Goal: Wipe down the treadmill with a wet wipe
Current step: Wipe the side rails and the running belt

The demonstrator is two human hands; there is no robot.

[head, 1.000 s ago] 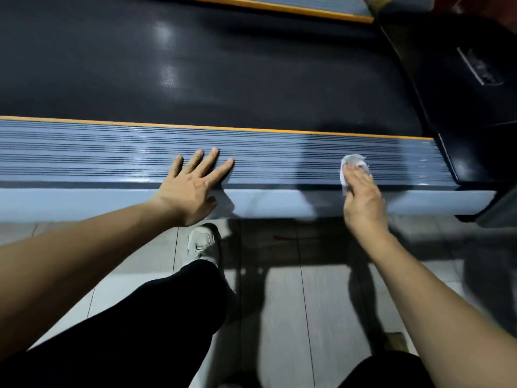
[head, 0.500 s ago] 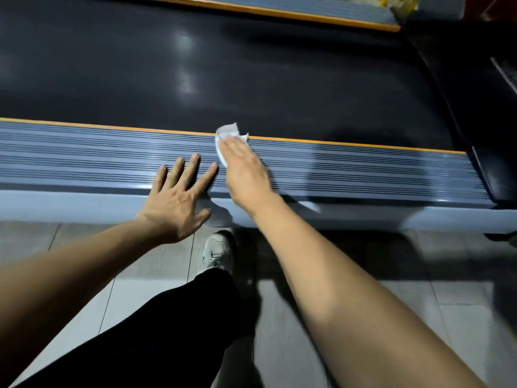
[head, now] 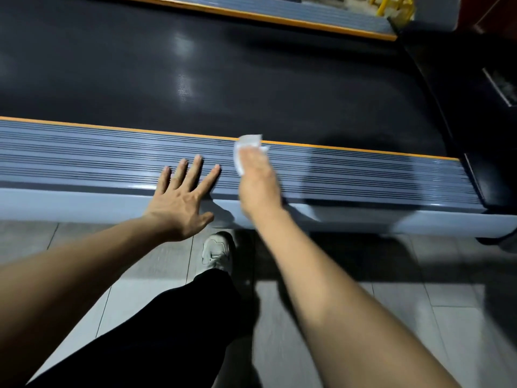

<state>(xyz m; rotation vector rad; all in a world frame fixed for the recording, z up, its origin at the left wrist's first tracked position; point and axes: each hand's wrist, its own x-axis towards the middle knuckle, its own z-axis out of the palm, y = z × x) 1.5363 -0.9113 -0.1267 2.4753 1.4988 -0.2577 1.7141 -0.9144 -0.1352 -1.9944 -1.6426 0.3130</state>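
The treadmill lies across the view, with a grey ribbed side rail [head: 84, 161] edged in orange and a black belt [head: 195, 79] behind it. My left hand [head: 181, 200] rests flat on the rail, fingers spread. Just to its right, my right hand [head: 258, 186] presses a white wet wipe [head: 247, 141] onto the rail with its fingers laid over it. The wipe's far edge reaches the orange strip. My right hand is blurred and its thumb is hidden.
The far side rail [head: 279, 12] runs along the top. The black motor cover [head: 475, 93] rises at the right end. My leg in black trousers and a white shoe [head: 216, 252] stand on the grey tiled floor [head: 419, 317]. A yellow object [head: 391, 5] sits at the top right.
My right hand slid the wipe leftward along the rail, from near its right end to just beside my left hand. My left hand stayed planted on the rail.
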